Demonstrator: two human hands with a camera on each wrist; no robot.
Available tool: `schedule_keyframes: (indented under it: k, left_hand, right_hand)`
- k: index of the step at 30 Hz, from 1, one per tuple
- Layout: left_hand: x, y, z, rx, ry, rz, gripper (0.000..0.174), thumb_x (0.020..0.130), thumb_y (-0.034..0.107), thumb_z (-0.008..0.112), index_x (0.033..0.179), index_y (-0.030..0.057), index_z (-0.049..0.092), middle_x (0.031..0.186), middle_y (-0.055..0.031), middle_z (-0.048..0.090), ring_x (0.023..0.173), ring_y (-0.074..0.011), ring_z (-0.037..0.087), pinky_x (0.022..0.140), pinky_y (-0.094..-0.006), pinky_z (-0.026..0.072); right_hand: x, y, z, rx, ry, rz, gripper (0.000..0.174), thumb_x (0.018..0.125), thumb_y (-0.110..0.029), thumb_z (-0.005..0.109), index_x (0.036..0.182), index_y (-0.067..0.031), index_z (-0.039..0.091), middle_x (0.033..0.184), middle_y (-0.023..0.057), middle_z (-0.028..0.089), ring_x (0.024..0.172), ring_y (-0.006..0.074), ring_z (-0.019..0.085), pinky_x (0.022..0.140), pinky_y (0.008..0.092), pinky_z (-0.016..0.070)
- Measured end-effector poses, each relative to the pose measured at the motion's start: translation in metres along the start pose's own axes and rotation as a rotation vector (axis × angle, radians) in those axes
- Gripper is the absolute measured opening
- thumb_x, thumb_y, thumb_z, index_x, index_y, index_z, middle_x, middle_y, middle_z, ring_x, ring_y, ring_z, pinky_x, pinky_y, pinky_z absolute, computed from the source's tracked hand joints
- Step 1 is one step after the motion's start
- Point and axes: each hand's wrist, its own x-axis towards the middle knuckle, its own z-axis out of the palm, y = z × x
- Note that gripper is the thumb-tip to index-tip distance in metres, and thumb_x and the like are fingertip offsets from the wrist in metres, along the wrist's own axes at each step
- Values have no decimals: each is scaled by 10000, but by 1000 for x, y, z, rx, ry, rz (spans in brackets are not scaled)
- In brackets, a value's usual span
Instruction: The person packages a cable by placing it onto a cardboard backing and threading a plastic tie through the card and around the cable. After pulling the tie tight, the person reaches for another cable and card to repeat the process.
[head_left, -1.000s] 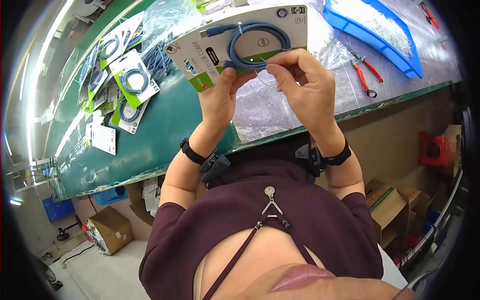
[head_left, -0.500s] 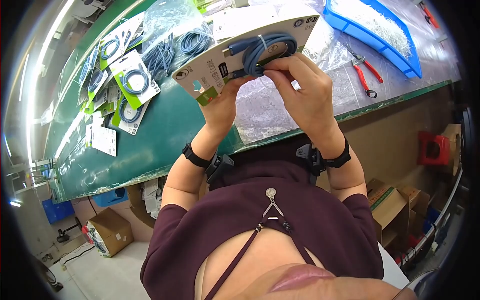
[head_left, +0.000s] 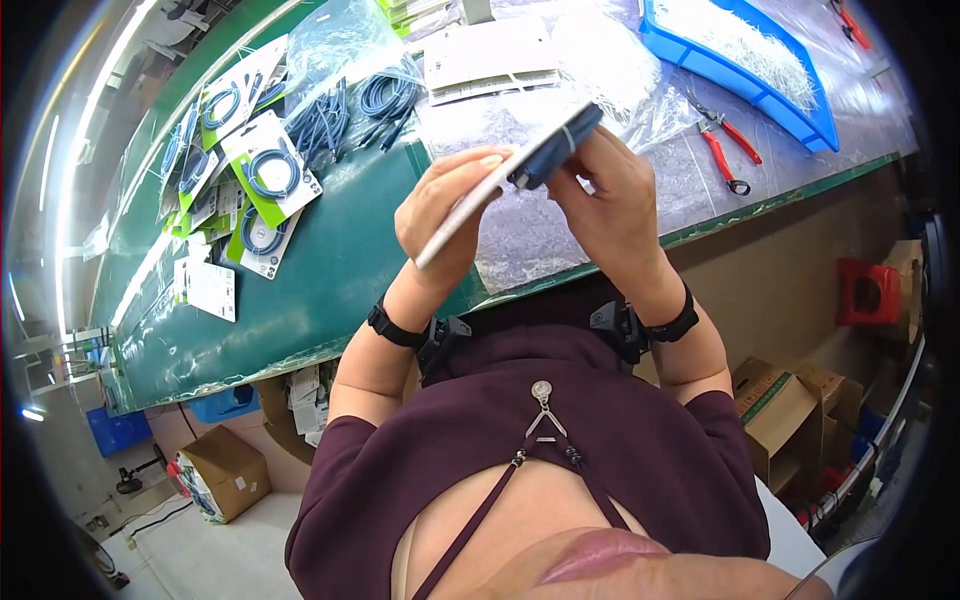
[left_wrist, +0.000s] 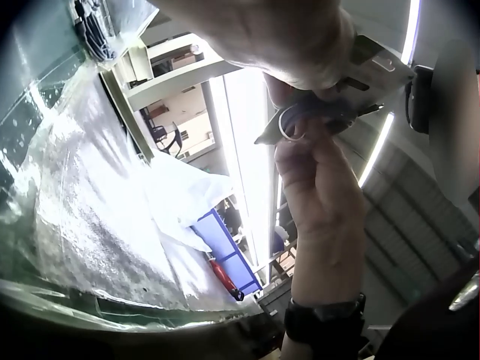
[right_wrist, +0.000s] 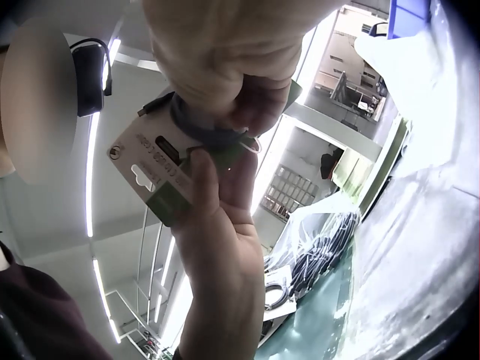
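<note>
A printed packaging card carries a coiled blue USB cable; the head view shows the card tipped nearly edge-on. My left hand grips the card, its thumb on the printed face in the right wrist view and its fingers behind. At the coil, my right hand has curled fingers pinching a thin white cable tie, whose loop stands out beside the fingertips in the left wrist view. The tie's pinched end is hidden by the fingers. Another tie wraps the coil.
Finished-looking carded cables lie piled on the green table at left. Loose blue cables sit behind them. Stacked white cards stand at the back. Red-handled pliers lie right, near a blue tray of white ties.
The card has turned from showing its printed face to nearly edge-on, coming lower and nearer the body. The left hand has rolled over with it; the right hand stays at the coil.
</note>
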Motion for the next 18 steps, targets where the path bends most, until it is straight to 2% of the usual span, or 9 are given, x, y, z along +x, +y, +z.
schedule_keyframes:
  k: [3,4,7,8,11,16,18]
  left_hand:
    - [8,6,-4,147,-111,253,263,748,6,694,994,-35,611,973,-201,650,892,-289,666,733,-326,557]
    - [9,7,-4,148,-100,250,263,748,6,694,994,-35,611,973,-201,650,892,-289,666,733,-326,557]
    - [10,6,-3,133,-175,399,308,713,33,703,1000,-31,611,981,-199,647,909,-319,664,755,-348,563]
    - [9,6,-4,135,-165,390,308,713,33,703,1000,-31,611,981,-199,647,909,-319,664,755,-348,563]
    - [9,4,-9,211,-297,431,336,752,25,683,1045,-88,562,1031,-262,616,924,-371,649,800,-401,548]
    - [8,4,-9,319,-293,429,338,732,15,682,1035,-84,568,1023,-251,621,925,-370,650,796,-395,554]
    - [12,4,-11,365,-293,475,335,728,9,679,1033,-79,573,1021,-243,624,922,-365,653,786,-390,557]
  right_hand:
    - [-11,7,-1,64,-8,82,133,790,26,634,919,32,602,819,104,628,729,213,645,634,282,485]
    - [-13,8,-3,61,-20,80,133,790,26,634,919,32,602,819,104,628,729,213,645,634,282,485]
    - [-19,11,-7,-47,0,-172,231,794,-44,656,986,48,567,866,121,620,783,227,639,674,313,479]
    - [-21,9,-6,-47,-13,-169,231,794,-44,656,986,48,567,866,121,620,783,227,639,674,313,479]
    - [-21,5,2,26,140,-188,216,740,64,623,946,12,580,822,137,626,726,287,647,607,330,490]
    - [-29,12,1,36,63,-94,239,735,28,650,963,14,579,880,148,627,796,297,644,667,340,489]
    - [-34,16,1,30,-7,28,268,727,-10,680,972,20,575,931,152,623,842,299,636,701,341,484]
